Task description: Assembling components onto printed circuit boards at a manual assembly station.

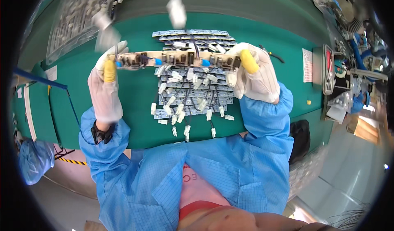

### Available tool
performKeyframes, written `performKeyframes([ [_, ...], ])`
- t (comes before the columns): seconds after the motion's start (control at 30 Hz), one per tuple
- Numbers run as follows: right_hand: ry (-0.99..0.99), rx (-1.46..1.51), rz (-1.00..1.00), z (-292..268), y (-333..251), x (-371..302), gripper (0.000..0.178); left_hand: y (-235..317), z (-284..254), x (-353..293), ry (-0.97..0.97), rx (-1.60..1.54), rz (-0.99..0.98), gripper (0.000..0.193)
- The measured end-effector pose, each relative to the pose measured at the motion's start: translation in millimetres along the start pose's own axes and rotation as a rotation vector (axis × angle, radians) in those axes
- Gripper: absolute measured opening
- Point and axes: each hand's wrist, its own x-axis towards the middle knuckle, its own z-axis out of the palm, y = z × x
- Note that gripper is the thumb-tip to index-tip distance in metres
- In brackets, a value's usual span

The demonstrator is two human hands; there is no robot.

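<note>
A long narrow circuit board point(174, 59), with black and blue components, is held level above the bench by its two ends. My left hand point(105, 85), in a white glove with a yellow finger cot, grips the left end. My right hand point(260, 77), gloved the same way, is closed on the right end. Dark leads run from the board, and a blurred white connector point(176, 12) hangs in the air beyond it. Another blurred white connector point(107, 34) is above my left hand. Below lie rows of LED strip boards point(223, 97) with many white plugs point(179, 108) on dark wires.
A green mat point(135, 95) covers the bench. At the far left lies a clear plastic bag point(78, 19) of wired parts. Dark-handled pliers point(276, 56) sit beyond my right hand. A printed sheet point(307, 65) and a metal box point(324, 68) are at the right.
</note>
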Motion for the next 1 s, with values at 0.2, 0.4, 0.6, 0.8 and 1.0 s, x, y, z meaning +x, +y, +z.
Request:
performKeyframes([
  [0.2,0.104,-0.033,0.139,10,-7,5,0.042,-12,-16,-6,-0.166,-0.077,-0.087,0.07],
  [0.4,0.141,-0.207,0.024,10,-3,5,0.04,-2,-12,-7,-0.197,-0.166,0.029,0.054],
  [0.6,0.106,-0.287,-0.011,19,-2,11,0.047,18,-10,-7,-0.239,-0.851,-0.198,0.029],
  [0.8,0.443,-0.887,-0.205,-50,12,50,0.023,-42,-121,17,0.007,-0.068,-0.295,0.027],
  [1.0,0.266,-1.36,-0.443,-72,44,67,0.019,-96,-149,20,0.189,0.84,-0.088,0.039],
])
